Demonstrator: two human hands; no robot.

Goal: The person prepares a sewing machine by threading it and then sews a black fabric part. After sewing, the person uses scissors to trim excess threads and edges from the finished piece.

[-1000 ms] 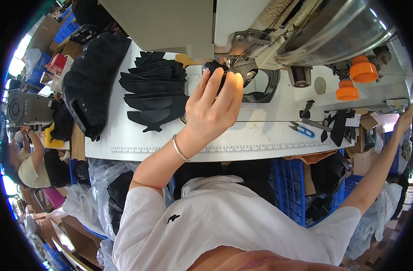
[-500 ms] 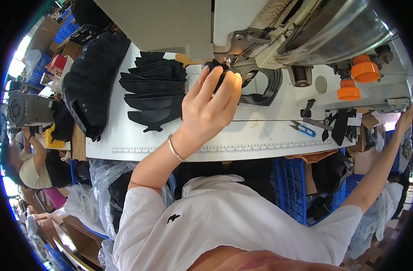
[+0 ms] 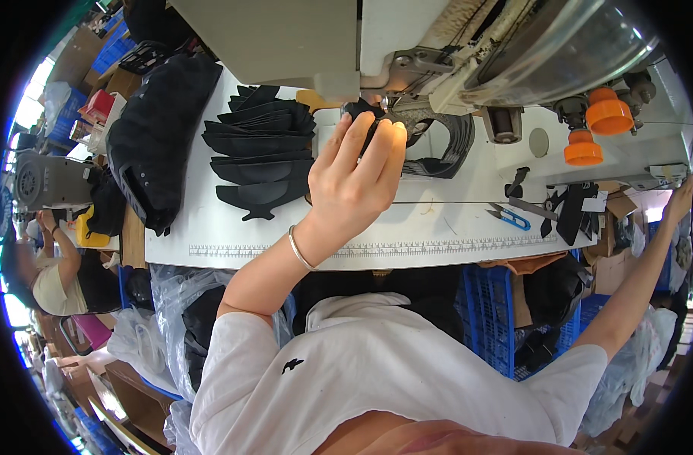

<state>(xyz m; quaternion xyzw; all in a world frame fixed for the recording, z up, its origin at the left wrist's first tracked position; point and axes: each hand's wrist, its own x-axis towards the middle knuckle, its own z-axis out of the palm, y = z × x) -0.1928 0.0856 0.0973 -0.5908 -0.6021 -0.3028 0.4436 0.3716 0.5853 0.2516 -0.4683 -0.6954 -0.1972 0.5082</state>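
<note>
My left hand [image 3: 354, 178], with a bangle at the wrist, is at the needle area of a sewing machine [image 3: 308, 42]. Its bent fingers grip a small black fabric piece [image 3: 367, 112] just by the presser foot; the fingertips partly cover it. Beside it, under the machine arm, sits a curved black stack or ring-shaped part [image 3: 458, 148]. To the left of the hand lie fanned-out black cut pieces [image 3: 263, 171] with curved edges. At the far right my right hand [image 3: 678, 201] reaches up to the machine's right end; its fingers are mostly hidden there.
Blue thread snips [image 3: 509, 218] and black strips [image 3: 570, 212] lie on the right of the white table [image 3: 346, 258]. A large black padded item [image 3: 157, 140] rests at the left edge. Orange knobs [image 3: 609, 112] jut from the machine. Blue crates [image 3: 487, 318] stand below; a co-worker [image 3: 62, 265] sits far left.
</note>
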